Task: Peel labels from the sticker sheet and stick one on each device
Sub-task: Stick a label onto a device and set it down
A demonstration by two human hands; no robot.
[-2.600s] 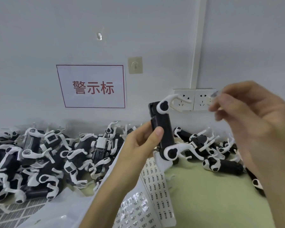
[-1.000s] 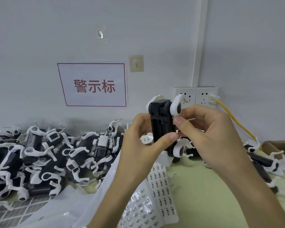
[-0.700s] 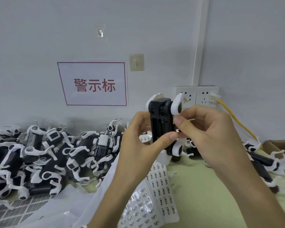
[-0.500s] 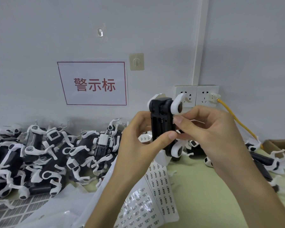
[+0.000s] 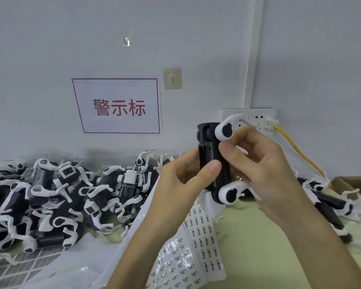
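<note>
I hold one black device (image 5: 212,161) with white legs upright in front of me. My left hand (image 5: 181,182) grips its body from the left, thumb across the front. From the right, my right hand (image 5: 258,163) presses its thumb against the device's side; whether a label sits under the thumb is hidden. The sticker sheet (image 5: 198,243) with rows of small labels lies on the table below my hands, partly under my left forearm.
A heap of black-and-white devices (image 5: 56,197) fills the table's left. More devices (image 5: 329,201) lie at the right beside a cardboard box (image 5: 354,184). A yellow cable (image 5: 296,151) runs from the wall sockets (image 5: 261,117). Plastic bags (image 5: 67,265) lie at front left.
My right hand came in from the upper right, where it held a small label, and closed on the device's side. The device turned slightly in my left hand and stays pressed between both hands.
</note>
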